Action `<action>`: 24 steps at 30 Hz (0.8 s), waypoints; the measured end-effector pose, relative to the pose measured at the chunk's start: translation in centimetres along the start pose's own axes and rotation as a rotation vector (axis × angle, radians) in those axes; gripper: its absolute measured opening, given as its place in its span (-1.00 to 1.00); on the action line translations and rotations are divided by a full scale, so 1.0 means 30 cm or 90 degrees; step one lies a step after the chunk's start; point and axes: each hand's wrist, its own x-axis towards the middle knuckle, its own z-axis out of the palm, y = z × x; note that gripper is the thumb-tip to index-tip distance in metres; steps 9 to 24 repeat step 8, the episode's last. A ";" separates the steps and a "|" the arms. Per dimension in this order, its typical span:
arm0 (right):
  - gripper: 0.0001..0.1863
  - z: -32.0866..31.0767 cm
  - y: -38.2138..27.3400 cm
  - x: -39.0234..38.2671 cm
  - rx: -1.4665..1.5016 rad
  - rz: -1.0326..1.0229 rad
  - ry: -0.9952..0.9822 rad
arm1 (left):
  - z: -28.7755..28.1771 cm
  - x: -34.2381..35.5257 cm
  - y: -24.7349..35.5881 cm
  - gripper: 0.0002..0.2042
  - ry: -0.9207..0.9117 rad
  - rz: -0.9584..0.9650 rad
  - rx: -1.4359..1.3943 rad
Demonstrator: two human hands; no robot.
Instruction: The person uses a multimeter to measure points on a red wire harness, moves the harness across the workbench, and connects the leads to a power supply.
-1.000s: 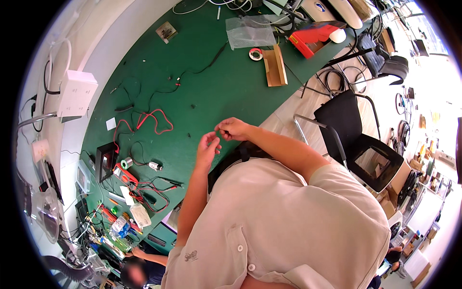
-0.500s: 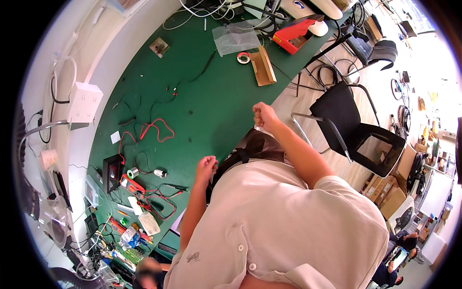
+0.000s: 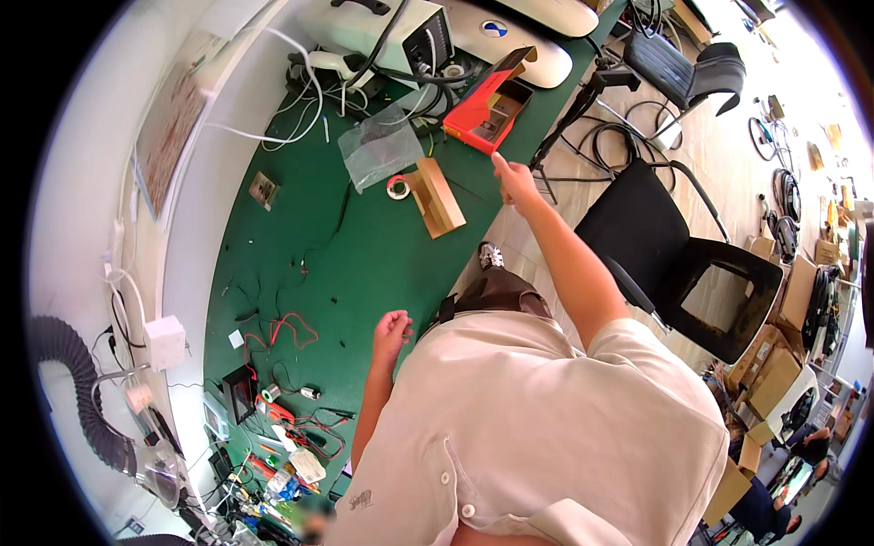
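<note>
My right hand (image 3: 516,182) is stretched forward over the table's edge, one finger extended and the others loosely bent. Its fingertip is at the near corner of a red open box (image 3: 478,127) with its lid up; whether they touch I cannot tell. Nothing shows in that hand. My left hand (image 3: 391,335) hangs over the near edge of the green table (image 3: 309,246), fingers curled in, with nothing visible in it. Left of the right hand lie an opened brown cardboard piece (image 3: 439,200), a roll of tape (image 3: 398,187) and a clear plastic bag (image 3: 378,150).
A boxy instrument (image 3: 401,36) and cables stand at the table's far end. Red test leads (image 3: 293,329), a solder spool (image 3: 270,393) and tools clutter the left side. A black chair (image 3: 637,214) stands to my right. Other people (image 3: 774,510) are at lower right.
My view has moved toward the table's far end. My right hand has gone from a fist to one finger extended by the red box. My left hand stays curled.
</note>
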 end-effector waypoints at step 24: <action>-0.26 -0.120 -0.177 0.429 -0.159 0.132 0.054 | 0.142 -0.054 0.089 -0.77 0.074 0.001 0.017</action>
